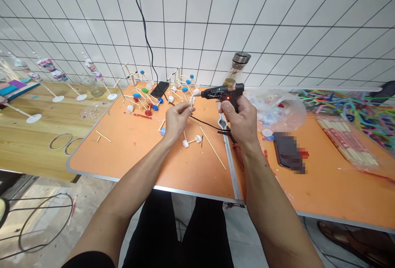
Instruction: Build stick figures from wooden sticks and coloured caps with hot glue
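Observation:
My right hand [242, 117] is wrapped round a black hot glue gun [220, 92] with a small orange light on its side. Its nozzle points left, close to the top of a short wooden stick [191, 101]; whether they touch I cannot tell. That stick is pinched upright between the fingers of my left hand [178, 120]. Below my left hand, white wheel-like pieces [185, 143] are joined by a thin stick on the orange table [138, 148]. A longer wooden stick [212, 147] lies to their right, and pliers [222, 123] lie under my right hand.
Stick frames with coloured caps [145, 95] stand at the back, near a black phone [159, 89] and a glass bottle [237, 68]. At right are a plastic bag [277, 105], a dark phone [286, 150] and packed sticks [347, 140]. A black cord [145, 25] hangs down the wall.

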Motion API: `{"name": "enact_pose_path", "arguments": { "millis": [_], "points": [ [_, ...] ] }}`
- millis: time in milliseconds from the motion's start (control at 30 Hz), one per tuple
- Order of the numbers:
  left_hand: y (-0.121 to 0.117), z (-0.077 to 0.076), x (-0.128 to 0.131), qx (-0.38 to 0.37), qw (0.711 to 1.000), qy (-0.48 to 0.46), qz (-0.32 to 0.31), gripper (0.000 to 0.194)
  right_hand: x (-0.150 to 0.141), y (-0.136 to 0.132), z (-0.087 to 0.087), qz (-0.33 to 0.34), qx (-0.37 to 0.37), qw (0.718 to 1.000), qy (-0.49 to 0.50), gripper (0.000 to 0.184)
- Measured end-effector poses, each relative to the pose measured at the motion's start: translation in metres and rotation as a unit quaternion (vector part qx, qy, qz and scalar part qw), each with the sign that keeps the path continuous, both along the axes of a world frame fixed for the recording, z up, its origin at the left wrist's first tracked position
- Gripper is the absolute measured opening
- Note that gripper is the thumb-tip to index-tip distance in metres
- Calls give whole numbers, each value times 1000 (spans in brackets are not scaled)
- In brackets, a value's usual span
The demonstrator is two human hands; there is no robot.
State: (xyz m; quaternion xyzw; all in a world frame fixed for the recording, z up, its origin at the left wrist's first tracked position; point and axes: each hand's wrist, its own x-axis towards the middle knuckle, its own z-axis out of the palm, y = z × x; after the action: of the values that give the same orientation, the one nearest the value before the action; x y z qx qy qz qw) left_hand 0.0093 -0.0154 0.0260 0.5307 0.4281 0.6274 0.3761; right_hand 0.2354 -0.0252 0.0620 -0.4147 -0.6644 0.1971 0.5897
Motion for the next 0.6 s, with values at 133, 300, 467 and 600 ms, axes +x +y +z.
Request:
{"name": "enact_pose_path", "arguments": {
  "millis": [133, 300, 467, 600],
  "points": [
    [0, 0, 0, -3, 1000, 0, 0, 12, 0, -1, 0, -3, 1, 1000, -7, 61],
    [1, -1, 0, -5, 1000, -8, 1, 11, 0, 0, 0, 0, 2, 1000, -4, 60],
    [1, -1, 0, -4, 1000, -4, -2, 15, 1, 1, -1, -2, 7, 1000, -9, 60],
    [1, -1, 0, -5, 1000, -2, 0, 14, 0, 2, -2, -8, 13, 1000, -11, 59]
  ]
}}
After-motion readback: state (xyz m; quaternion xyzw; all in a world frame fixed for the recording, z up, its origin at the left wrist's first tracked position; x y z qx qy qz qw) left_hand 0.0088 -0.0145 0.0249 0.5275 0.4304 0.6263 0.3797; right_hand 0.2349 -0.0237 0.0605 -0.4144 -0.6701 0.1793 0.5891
